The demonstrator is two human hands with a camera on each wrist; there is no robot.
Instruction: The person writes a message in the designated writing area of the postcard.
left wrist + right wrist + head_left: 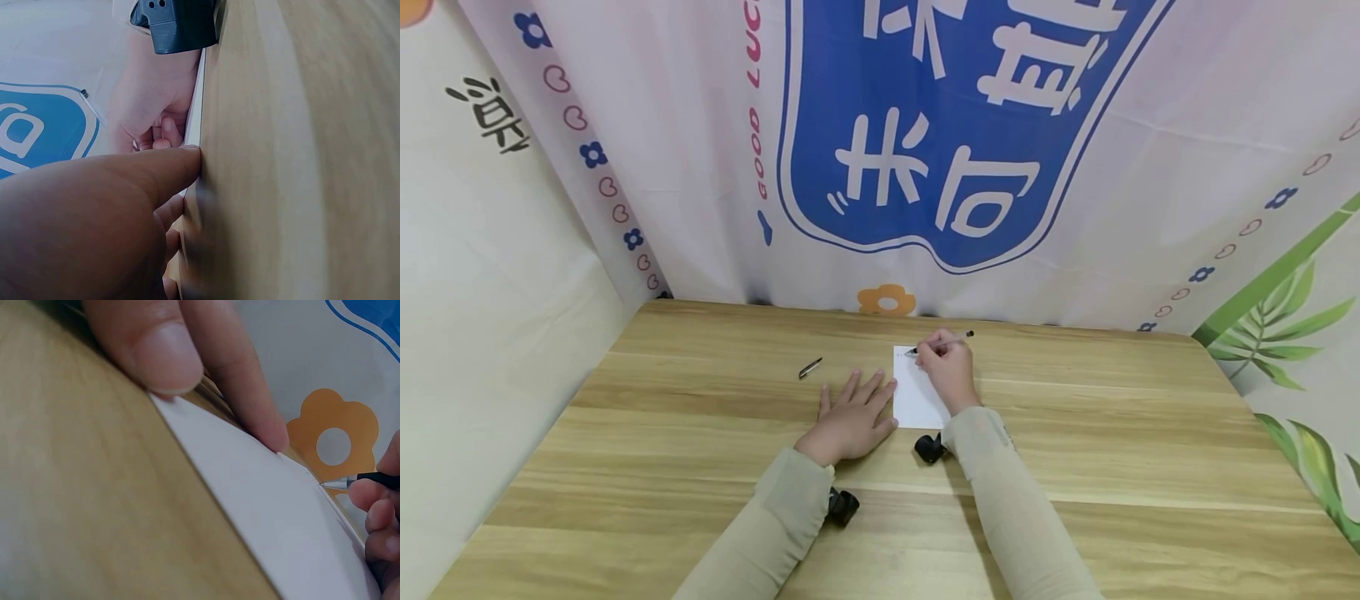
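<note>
A white sheet of paper (916, 402) lies on the wooden table, with a few tiny marks near its top left. My right hand (950, 367) pinches a pen (958, 338) with a clear barrel. Its metal tip (334, 483) meets the far part of the sheet in the right wrist view. Flat on the table, my left hand (852, 421) has its fingers spread. The left thumb (167, 359) and a fingertip rest at the paper's left edge. Beyond the left fingers lies a pen cap (810, 367) with a dark clip.
The wooden table (625, 467) runs back to a printed curtain (700, 250) with a blue emblem. Black wrist devices (928, 449) sit under both sleeves. A pale cloth (497, 292) hangs on the left, and a leaf-patterned one (1285, 325) on the right.
</note>
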